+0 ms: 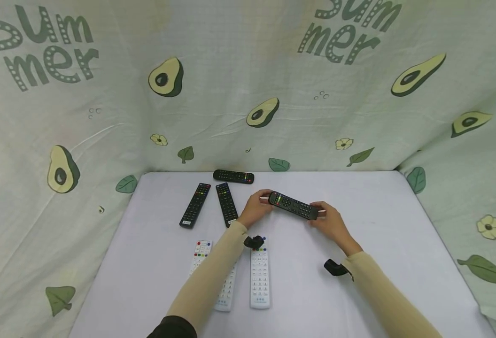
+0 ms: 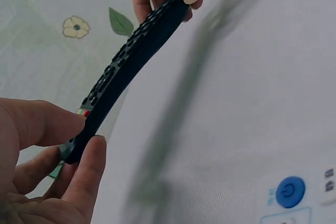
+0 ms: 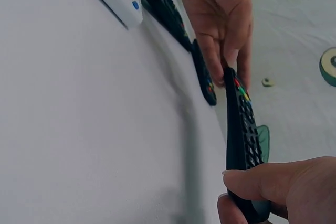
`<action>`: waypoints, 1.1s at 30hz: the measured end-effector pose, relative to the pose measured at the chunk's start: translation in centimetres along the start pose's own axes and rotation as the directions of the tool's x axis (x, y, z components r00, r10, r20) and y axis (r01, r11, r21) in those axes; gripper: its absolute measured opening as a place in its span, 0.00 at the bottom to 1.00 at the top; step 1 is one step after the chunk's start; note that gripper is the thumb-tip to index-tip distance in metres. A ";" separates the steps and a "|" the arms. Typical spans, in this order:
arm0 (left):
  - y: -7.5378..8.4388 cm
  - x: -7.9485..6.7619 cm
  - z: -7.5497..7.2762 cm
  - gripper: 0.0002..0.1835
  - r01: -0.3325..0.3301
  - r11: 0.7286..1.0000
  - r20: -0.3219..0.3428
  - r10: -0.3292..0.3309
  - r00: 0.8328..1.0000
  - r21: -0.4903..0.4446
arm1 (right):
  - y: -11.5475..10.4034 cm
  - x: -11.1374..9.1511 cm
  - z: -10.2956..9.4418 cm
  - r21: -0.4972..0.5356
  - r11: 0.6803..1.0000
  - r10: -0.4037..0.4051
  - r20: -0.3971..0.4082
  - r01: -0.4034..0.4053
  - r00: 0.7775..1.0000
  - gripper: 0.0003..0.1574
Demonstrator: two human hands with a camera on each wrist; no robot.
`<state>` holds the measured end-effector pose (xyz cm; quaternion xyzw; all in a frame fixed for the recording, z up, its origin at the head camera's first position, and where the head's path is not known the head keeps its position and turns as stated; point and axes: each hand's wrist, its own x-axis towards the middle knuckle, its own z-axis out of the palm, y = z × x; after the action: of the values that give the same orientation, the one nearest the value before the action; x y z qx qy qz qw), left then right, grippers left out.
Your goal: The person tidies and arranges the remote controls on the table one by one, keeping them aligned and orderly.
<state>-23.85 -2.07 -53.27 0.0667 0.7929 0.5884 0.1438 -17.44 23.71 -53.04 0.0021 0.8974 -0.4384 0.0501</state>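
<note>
Above the table, both hands hold a black remote control [image 1: 293, 205] by its two ends, its button side facing up toward the head camera. My left hand [image 1: 256, 207] pinches the end with the coloured buttons, thumb against fingers, as the left wrist view shows. At the opposite end, my right hand [image 1: 330, 222] grips it between thumb and fingers. In the right wrist view the held remote [image 3: 237, 129] is seen edge-on. Its shadow falls on the white tabletop [image 2: 252, 87].
Back left lie three black remotes: one crosswise [image 1: 233, 176], one slanted [image 1: 195, 205], one beside my left hand [image 1: 227, 202]. A white remote [image 1: 259, 277] lies in front; more white ones [image 1: 225, 295] are partly hidden by the left forearm. A patterned cloth [image 1: 214, 108] hangs behind.
</note>
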 end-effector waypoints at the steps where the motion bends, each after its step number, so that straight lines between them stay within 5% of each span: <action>1: 0.0 -0.2 0.0 0.31 -0.003 1.000 0.010 0.003 1.000 -0.001 | -0.1 -0.4 0.0 0.000 1.000 -0.003 0.008 0.003 1.000 0.38; 23: 0.3 -3.3 -0.2 0.28 -0.082 0.991 0.207 0.059 0.977 0.106 | -1.1 -8.2 2.5 0.168 0.986 -0.025 0.152 -0.001 0.988 0.47; 33: 0.8 -3.6 0.0 0.29 -0.117 0.976 0.331 0.050 0.942 0.185 | -1.2 -10.1 3.6 0.242 0.970 -0.024 0.233 -0.034 0.972 0.54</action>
<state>-20.44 -2.87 -52.00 0.2107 0.8105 0.4912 0.2395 -7.09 20.56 -53.38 -0.0413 0.8246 -0.5424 0.1558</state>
